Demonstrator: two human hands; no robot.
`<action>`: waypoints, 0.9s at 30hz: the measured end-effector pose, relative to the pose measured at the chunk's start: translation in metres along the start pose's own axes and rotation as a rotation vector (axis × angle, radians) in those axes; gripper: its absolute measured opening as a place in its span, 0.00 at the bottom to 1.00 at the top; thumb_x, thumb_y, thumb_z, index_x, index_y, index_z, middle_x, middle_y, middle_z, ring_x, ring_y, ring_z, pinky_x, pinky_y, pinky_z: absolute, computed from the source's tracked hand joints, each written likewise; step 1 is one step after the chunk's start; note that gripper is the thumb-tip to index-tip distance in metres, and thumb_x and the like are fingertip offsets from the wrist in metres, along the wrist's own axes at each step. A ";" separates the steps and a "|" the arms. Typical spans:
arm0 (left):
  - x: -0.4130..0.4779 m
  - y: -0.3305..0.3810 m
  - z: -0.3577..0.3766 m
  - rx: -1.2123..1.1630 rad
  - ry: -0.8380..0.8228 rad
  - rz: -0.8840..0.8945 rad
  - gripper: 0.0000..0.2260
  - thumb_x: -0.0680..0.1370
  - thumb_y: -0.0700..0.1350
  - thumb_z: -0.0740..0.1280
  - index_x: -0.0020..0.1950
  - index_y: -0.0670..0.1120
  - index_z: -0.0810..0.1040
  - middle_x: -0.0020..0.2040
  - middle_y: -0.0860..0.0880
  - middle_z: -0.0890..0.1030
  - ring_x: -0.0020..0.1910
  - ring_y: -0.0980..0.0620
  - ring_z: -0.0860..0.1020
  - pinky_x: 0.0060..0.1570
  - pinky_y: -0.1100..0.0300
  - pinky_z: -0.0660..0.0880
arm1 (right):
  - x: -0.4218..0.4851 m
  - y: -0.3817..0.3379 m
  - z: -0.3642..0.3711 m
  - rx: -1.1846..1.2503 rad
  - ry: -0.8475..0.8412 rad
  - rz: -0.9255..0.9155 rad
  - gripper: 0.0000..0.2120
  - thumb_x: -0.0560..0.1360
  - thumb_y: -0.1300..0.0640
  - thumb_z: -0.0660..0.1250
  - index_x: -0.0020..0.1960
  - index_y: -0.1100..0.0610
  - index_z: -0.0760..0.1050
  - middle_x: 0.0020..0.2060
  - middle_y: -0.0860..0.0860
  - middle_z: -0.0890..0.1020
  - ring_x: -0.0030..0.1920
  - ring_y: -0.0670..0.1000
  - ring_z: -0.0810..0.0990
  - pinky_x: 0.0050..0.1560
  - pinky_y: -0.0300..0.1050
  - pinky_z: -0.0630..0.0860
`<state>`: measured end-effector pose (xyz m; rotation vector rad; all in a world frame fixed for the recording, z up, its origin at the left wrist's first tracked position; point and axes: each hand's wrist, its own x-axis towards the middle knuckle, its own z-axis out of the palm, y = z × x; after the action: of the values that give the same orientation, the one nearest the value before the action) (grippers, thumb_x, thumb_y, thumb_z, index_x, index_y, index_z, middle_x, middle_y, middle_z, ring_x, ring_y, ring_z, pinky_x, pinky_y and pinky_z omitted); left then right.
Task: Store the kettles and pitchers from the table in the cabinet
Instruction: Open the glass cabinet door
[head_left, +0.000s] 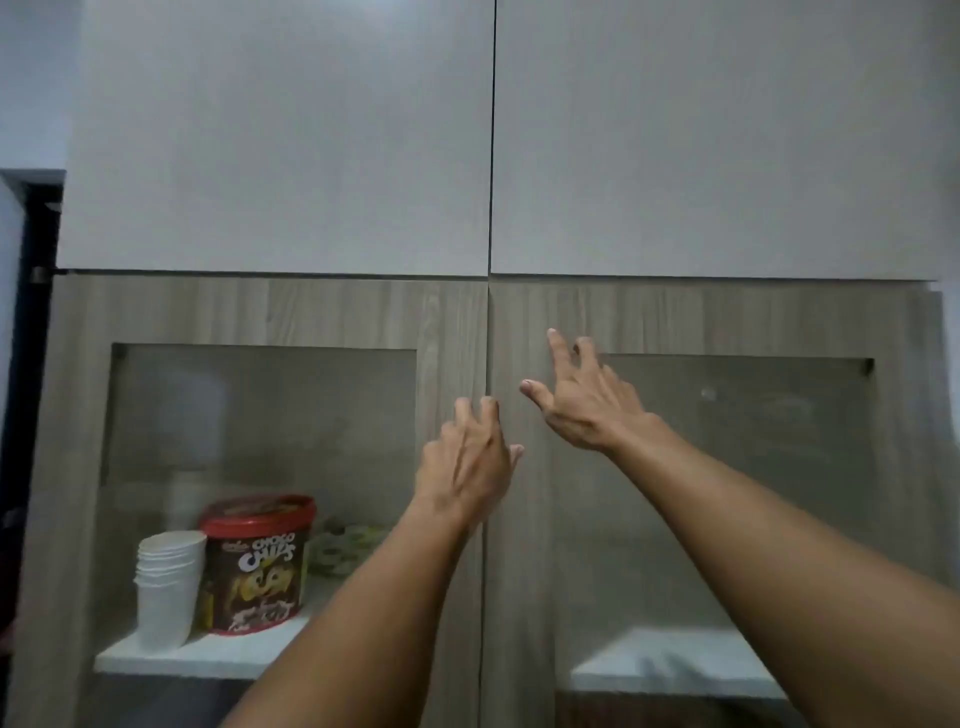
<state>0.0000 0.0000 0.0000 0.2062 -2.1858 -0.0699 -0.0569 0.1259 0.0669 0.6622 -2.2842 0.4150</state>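
A wood-grain cabinet with two glass-paned doors fills the view, and both doors are closed. My left hand (467, 462) reaches up to the inner edge of the left door (452, 322), its fingertips curled at the seam between the doors. My right hand (582, 400) is spread against the frame of the right door (675, 317), fingers apart, holding nothing. No kettle or pitcher is in view.
Behind the left glass, a shelf (208, 657) holds a stack of white paper cups (169, 587), a red-lidded Choco Chips tub (257, 564) and a pale packet (343, 545). Behind the right glass is a white shelf (675, 665). Two plain grey upper doors (285, 135) sit above.
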 end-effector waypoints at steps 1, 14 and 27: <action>0.013 -0.001 0.005 -0.013 0.000 -0.016 0.21 0.78 0.59 0.63 0.63 0.46 0.64 0.56 0.44 0.71 0.51 0.42 0.78 0.43 0.50 0.75 | 0.017 0.000 0.004 0.019 0.001 -0.011 0.37 0.80 0.35 0.52 0.82 0.50 0.43 0.78 0.60 0.55 0.69 0.67 0.71 0.67 0.62 0.69; 0.063 -0.005 0.037 -0.194 -0.097 -0.242 0.30 0.69 0.48 0.78 0.62 0.47 0.63 0.55 0.47 0.65 0.58 0.43 0.74 0.51 0.52 0.72 | 0.120 -0.010 0.009 0.113 0.151 -0.063 0.34 0.72 0.38 0.71 0.71 0.54 0.66 0.60 0.61 0.81 0.62 0.64 0.78 0.54 0.53 0.74; -0.089 0.057 -0.029 -0.967 -0.117 -0.263 0.19 0.70 0.46 0.75 0.56 0.46 0.72 0.49 0.50 0.82 0.48 0.49 0.83 0.44 0.53 0.82 | -0.028 -0.034 -0.113 0.436 0.361 0.013 0.45 0.63 0.27 0.70 0.70 0.54 0.68 0.60 0.54 0.80 0.58 0.58 0.80 0.55 0.60 0.80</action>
<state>0.0673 0.0721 -0.0470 -0.0706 -1.9817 -1.2667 0.0414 0.1604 0.1290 0.7159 -1.8673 0.9732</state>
